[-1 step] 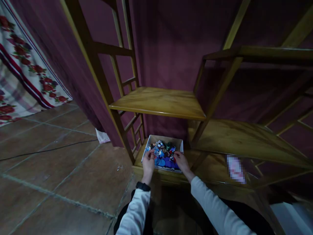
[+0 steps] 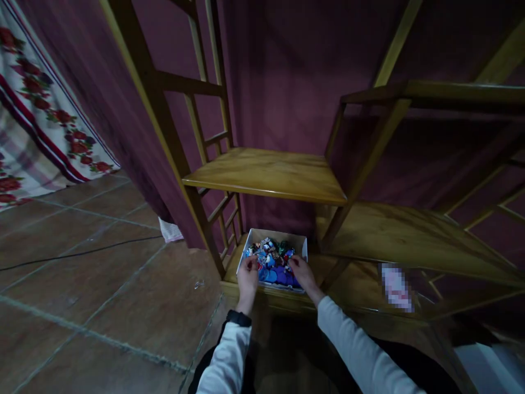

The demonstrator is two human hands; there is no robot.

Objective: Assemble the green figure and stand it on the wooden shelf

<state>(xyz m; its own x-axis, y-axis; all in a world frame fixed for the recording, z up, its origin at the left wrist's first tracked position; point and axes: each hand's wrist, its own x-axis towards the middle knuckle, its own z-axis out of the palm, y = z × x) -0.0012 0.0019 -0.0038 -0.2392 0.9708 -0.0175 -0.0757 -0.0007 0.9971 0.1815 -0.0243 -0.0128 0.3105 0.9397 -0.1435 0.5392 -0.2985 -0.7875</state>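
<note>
A shallow white box (image 2: 304,249) sits on the lowest shelf, filled with small colourful trinkets (image 2: 271,260) that look like little figures. Blue and purple rounded pieces (image 2: 282,276) lie along its front side. My left hand (image 2: 248,277) is over the box's left front edge, thumb and fingers drawn together; whatever they pinch is too small to tell. On the other side, my right hand (image 2: 301,272) reaches over the right front part with its fingertips pinched among the trinkets. What it holds, if anything, cannot be made out.
A wooden shelf board (image 2: 266,172) hangs above the box, with a lattice side post (image 2: 200,224) at left. More shelving (image 2: 394,230) extends right, where a blurred pinkish item (image 2: 397,287) lies. A black cable (image 2: 82,253) crosses the tiled floor.
My left hand has drawn slightly down and back toward the box's left front edge. My right hand has shifted a little left. The view has tilted very slightly.
</note>
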